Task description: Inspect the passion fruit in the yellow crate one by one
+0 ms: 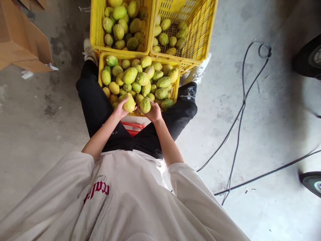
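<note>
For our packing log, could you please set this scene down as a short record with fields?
Left grip: holding a yellower oval fruit
Right grip: holding a greener oval fruit
Near crate: yellow plastic, between the legs, heaped with yellow-green fruit
Far-left crate: yellow, many fruit
Far-right crate: yellow, fewer fruit
Floor: concrete; cardboard on the left, looped black cable on the right
Fruit kind: uncertain from this view
</note>
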The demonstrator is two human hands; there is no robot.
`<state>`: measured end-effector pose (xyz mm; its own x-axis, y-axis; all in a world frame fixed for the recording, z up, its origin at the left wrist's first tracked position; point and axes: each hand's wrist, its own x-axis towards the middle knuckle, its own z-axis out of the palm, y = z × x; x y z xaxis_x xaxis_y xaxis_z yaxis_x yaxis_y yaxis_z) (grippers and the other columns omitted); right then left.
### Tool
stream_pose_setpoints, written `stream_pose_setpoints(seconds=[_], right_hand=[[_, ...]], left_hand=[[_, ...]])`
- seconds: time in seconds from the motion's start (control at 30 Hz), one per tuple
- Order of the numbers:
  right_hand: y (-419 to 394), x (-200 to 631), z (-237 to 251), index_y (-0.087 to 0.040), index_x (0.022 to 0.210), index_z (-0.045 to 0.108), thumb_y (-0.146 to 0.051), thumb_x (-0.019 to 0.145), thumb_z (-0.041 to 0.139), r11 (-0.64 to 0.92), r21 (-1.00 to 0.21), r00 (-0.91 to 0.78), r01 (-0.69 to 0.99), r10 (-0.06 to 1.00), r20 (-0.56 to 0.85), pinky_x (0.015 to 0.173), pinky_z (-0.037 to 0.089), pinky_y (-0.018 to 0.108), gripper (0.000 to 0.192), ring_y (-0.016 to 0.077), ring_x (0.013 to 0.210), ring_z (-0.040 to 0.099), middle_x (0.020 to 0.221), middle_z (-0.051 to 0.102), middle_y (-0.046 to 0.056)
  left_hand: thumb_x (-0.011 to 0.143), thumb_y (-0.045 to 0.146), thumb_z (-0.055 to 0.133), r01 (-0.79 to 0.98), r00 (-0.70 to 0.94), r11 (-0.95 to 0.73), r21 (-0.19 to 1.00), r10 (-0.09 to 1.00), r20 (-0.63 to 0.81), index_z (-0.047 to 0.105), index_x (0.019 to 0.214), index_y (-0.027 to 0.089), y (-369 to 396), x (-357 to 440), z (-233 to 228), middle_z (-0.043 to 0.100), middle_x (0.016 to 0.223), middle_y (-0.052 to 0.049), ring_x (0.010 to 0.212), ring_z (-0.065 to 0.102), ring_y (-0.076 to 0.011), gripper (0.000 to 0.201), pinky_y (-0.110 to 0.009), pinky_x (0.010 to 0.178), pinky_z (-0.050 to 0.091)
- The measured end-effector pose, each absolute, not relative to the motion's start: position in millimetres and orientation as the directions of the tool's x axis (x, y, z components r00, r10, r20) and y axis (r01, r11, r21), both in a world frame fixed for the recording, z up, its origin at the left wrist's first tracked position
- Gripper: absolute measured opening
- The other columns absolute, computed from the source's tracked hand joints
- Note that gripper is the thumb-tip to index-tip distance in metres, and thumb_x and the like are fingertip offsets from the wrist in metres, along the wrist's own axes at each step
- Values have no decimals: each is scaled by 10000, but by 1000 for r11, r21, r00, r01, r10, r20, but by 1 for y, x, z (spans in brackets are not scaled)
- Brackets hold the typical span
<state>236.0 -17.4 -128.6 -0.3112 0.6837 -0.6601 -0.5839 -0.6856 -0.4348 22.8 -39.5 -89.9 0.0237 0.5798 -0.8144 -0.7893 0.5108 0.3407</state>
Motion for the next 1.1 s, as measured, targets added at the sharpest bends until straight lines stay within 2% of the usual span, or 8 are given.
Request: stream_pose_setpoints(seconds=[0.2,0.3,0.43,0.6,0.77,0.9,0.97,1.1], right_hand=[[-21,237,-129,-275,1360,750,-180,1088,694,-752,-344,-388,-562,607,-693,956,849,428,294,296,1237,945,1154,913,50],[-22,241,-137,-258,1327,780,-338,1166,839,-811,-286,-426,-511,528,-735,660,774,304,189,282,1026,940,1080,888,63],[-19,245,-142,-245,1291,768,-538,1177,876,-816,-302,-422,-492,527,-737,442,585,243,332,271,837,886,1003,866,74],[-16,243,-136,-247,1396,741,-462,1216,643,-786,-299,-357,-542,537,-764,478,552,236,297,305,940,915,1056,909,104],[-14,243,-132,-263,1344,725,-470,1120,645,-792,-293,-361,-536,528,-768,527,654,307,315,369,1041,940,1059,917,127],[-13,242,-133,-303,1288,665,-399,940,685,-768,-327,-371,-550,576,-728,838,845,535,361,423,1219,959,1140,933,108],[-13,241,-134,-319,1304,630,-364,841,725,-750,-344,-389,-565,610,-690,1023,839,704,474,467,1315,949,1211,946,108],[-12,237,-138,-328,1355,647,-329,827,800,-717,-386,-372,-580,655,-657,1120,818,727,549,453,1340,951,1190,937,78]], left_hand=[[1286,206,556,-769,25,547,330,542,-840,819,1312,187,-36,30,-71,868,993,-58,851,862,-218,264,-366,913,755],[1304,289,539,-766,57,559,319,553,-831,836,1476,138,-35,29,-70,897,1046,-90,754,816,-212,375,-315,704,666],[1313,510,512,-767,98,573,289,550,-830,824,1554,126,-33,22,-71,837,903,-69,618,727,-217,551,-297,551,554],[1282,611,440,-804,95,537,255,540,-836,831,1489,121,-33,16,-76,797,837,-91,595,702,-248,659,-309,494,539],[1219,411,475,-827,85,510,236,529,-844,771,1706,118,-34,16,-77,894,1035,-159,812,849,-333,641,-367,631,654],[1272,386,439,-819,129,533,210,529,-839,753,1710,115,-32,18,-69,889,1007,-157,852,911,-339,603,-338,607,650],[1314,420,448,-831,129,518,202,533,-836,755,1692,122,-32,18,-64,866,953,-134,846,924,-334,570,-309,566,623],[1333,413,538,-858,85,473,201,516,-852,754,1684,142,-34,18,-60,839,895,-99,916,948,-348,493,-303,580,642]])
